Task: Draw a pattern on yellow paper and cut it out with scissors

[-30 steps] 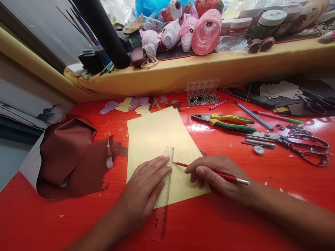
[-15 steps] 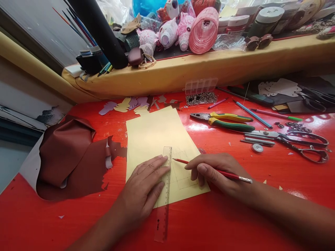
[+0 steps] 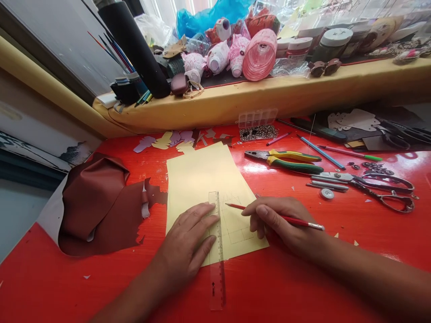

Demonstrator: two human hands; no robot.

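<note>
A sheet of pale yellow paper (image 3: 202,175) lies on the red table, with thin pencil lines drawn on its right part. My left hand (image 3: 188,237) rests flat on the paper, fingers stretched out, their tips on a clear plastic ruler (image 3: 216,278). The ruler's lower end sticks out past the paper's near edge. In my right hand (image 3: 279,220) is a red pencil (image 3: 303,222), pinched between thumb and fingers. Its point is just right of the ruler, over the drawn lines; whether it touches the paper I cannot tell.
Brown leather (image 3: 101,206) lies bunched on the left. To the right are pliers (image 3: 289,161), scissors (image 3: 380,184), a blue pen (image 3: 321,151) and metal snaps. A box of small rings (image 3: 258,131) and paper scraps (image 3: 182,139) lie behind. Jars and pink pig figures (image 3: 218,57) crowd the ledge.
The ruler has turned slightly, its near end swinging right. The pencil point has moved a little away from the ruler's edge. The whole view has shifted slightly.
</note>
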